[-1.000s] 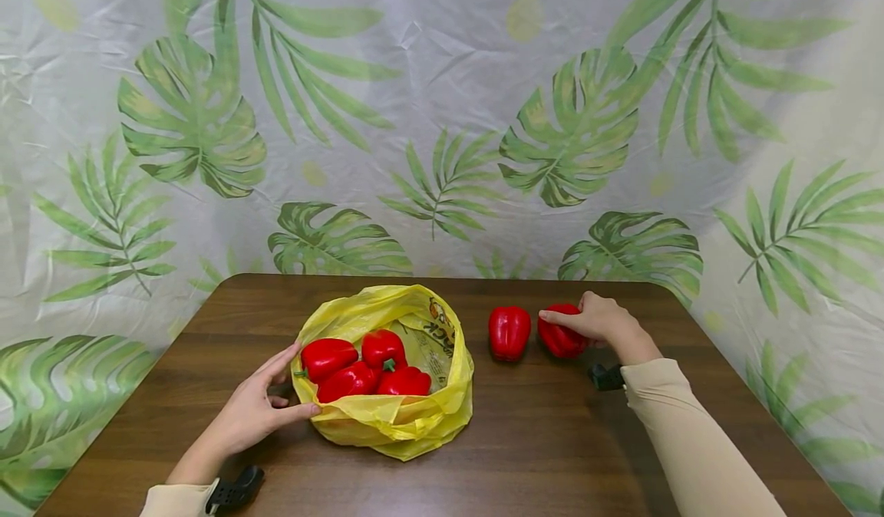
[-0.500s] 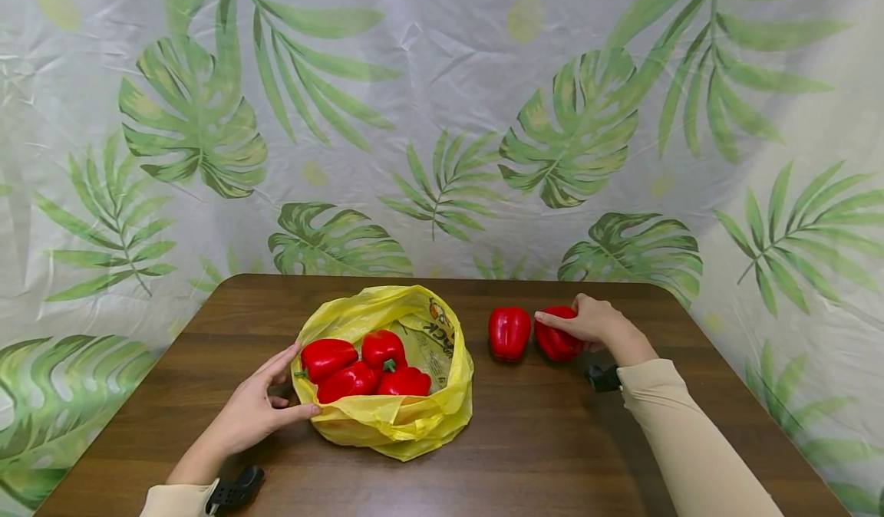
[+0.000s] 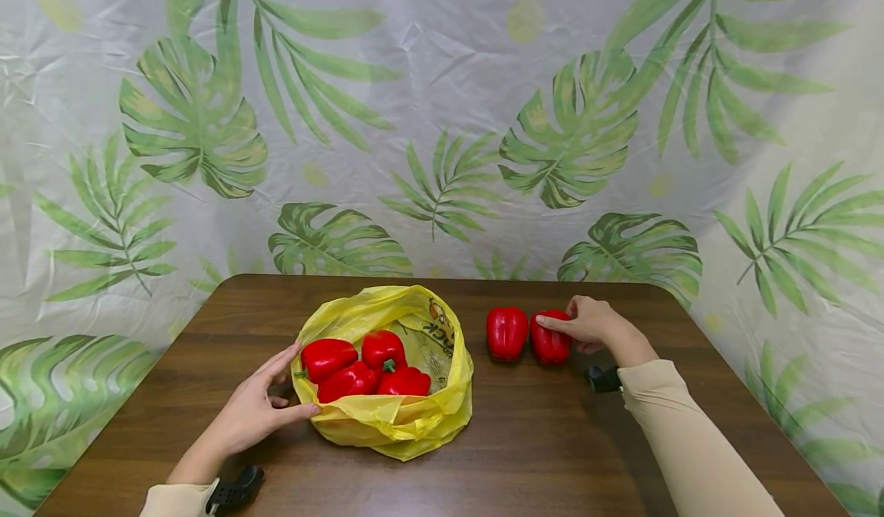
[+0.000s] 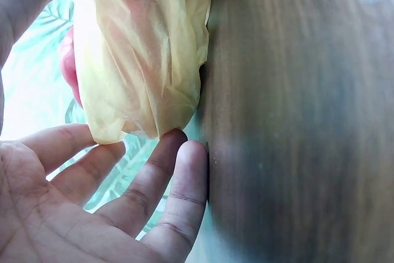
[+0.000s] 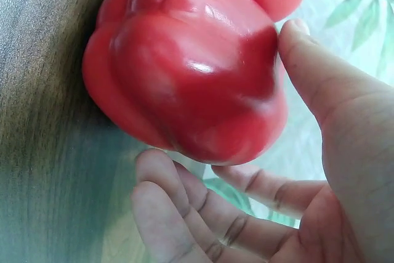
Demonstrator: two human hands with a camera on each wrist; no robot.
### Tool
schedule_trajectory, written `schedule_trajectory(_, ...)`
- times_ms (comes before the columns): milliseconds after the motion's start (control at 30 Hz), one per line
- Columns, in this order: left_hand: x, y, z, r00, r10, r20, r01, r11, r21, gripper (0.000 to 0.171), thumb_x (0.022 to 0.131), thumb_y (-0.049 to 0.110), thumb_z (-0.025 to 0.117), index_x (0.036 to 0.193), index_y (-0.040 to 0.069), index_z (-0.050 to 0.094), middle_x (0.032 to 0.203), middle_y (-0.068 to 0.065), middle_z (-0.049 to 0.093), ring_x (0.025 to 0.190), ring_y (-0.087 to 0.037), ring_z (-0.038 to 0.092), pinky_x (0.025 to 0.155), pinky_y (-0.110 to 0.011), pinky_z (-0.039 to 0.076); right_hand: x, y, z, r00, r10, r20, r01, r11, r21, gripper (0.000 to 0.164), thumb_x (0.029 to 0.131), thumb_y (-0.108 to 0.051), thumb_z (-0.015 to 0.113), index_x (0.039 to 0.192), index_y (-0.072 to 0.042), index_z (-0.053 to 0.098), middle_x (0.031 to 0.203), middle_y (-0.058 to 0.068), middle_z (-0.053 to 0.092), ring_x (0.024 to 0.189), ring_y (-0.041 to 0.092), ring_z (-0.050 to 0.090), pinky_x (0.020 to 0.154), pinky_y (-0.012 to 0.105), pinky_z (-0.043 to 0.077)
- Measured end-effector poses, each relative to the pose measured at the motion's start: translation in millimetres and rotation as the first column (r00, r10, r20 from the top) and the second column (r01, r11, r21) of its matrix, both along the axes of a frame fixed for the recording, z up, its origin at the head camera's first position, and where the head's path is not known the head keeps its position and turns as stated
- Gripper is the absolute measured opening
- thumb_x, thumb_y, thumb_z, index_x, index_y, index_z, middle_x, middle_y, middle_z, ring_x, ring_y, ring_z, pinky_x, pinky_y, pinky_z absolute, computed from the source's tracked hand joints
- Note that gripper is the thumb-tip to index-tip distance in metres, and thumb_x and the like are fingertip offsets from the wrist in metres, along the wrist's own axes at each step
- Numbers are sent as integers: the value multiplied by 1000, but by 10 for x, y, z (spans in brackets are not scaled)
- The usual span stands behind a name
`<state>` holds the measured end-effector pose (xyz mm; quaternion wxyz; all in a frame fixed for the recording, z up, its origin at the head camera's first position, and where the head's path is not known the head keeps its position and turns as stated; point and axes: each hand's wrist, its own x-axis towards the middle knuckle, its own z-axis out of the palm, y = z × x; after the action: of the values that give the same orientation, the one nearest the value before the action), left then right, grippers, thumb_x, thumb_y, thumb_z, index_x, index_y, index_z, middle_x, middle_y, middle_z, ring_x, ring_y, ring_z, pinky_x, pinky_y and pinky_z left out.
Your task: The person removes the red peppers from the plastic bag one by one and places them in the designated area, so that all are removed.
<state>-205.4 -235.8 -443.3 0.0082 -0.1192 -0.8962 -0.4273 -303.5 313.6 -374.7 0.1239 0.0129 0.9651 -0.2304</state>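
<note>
In the head view, a yellow plastic bag [image 3: 387,425] stands with its mouth wide, several red bell peppers [image 3: 348,381] inside. Against its left side rests my left hand [image 3: 252,409], thumb at the near rim. The left wrist view shows those fingers [image 4: 144,192] loosely extended, tips touching the bag [image 4: 148,60], palm away from it. Right of the bag, two more red bell peppers sit side by side. My right hand [image 3: 597,325] is at the right-hand pepper [image 3: 550,348]; its thumb touches this pepper [image 5: 191,66], with relaxed fingers [image 5: 160,214] beside it.
The other loose bell pepper [image 3: 507,334] lies between the bag and the right-hand pepper. All stand on a brown wooden table [image 3: 525,456]. A leaf-patterned cloth [image 3: 442,118] hangs behind the table's far edge.
The right-hand bell pepper has slid left and turned more upright, up beside the other pepper, which shifted slightly left. My right hand moved a little left. My left hand and the bag stayed put.
</note>
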Motion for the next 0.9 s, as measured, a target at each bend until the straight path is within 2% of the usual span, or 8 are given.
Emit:
schedule_trajectory(200,0,0,-1,1000,0,-3,0,1000,1,106,85,36,93,169,9,34,172,-22,35,133,-42,61,82,-21,60,12,4,84,1000,6,-4,-6,1000,1,79,98,-65,67,126,7,52,84,15,69,68,24,72,68,37,64)
schedule_trajectory(333,-4,1,3,1000,-8,-11,9,1000,9,105,85,35,93,169,9,35,172,-23,35,132,-42,62,82,-21,60,18,2,243,998,43,-56,-41,999,29,77,100,-62,66,129,8,54,82,16,71,71,28,73,74,41,61)
schedule_trajectory(433,-5,-2,5,1000,-13,-14,13,1000,13,105,86,35,93,169,9,35,172,-23,35,132,-42,62,82,-22,60,-4,-11,374,991,86,-107,-81,995,54,74,103,-57,65,133,9,54,85,18,73,70,25,72,75,40,58)
schedule_trajectory(500,-5,-3,7,1000,-13,-13,13,1000,12,105,86,35,92,169,9,35,172,-23,35,132,-43,61,82,-22,60,-16,-35,455,985,109,-131,-104,993,47,72,104,-53,66,137,10,53,86,19,74,69,23,71,73,38,56)
schedule_trajectory(600,-6,-5,9,1000,-11,-14,12,1000,9,105,85,35,93,169,9,35,172,-23,35,132,-43,61,82,-22,60,-25,-120,565,981,126,-149,-125,992,21,68,104,-49,68,140,6,52,86,15,74,71,18,70,71,35,57)
schedule_trajectory(667,-6,-6,10,1000,-11,-15,11,1000,8,105,85,35,93,169,9,35,172,-23,35,132,-42,61,82,-22,60,-34,-182,618,977,149,-152,-152,988,-5,65,104,-47,69,141,3,51,85,13,74,73,19,70,70,35,56)
schedule_trajectory(800,-8,-6,8,1000,-12,-16,12,1000,8,105,85,35,93,169,8,35,172,-22,35,130,-40,61,82,-22,60,-53,-329,670,957,243,-158,-261,960,-105,56,104,-39,72,144,-5,52,103,15,73,89,24,73,83,43,62)
schedule_trajectory(900,-5,-8,2,1000,-11,-17,11,1000,5,105,85,36,93,169,9,35,172,-22,35,130,-40,61,82,-22,60,-55,-447,690,934,318,-162,-345,920,-185,53,104,-34,74,146,-11,52,120,17,69,106,29,72,92,48,61)
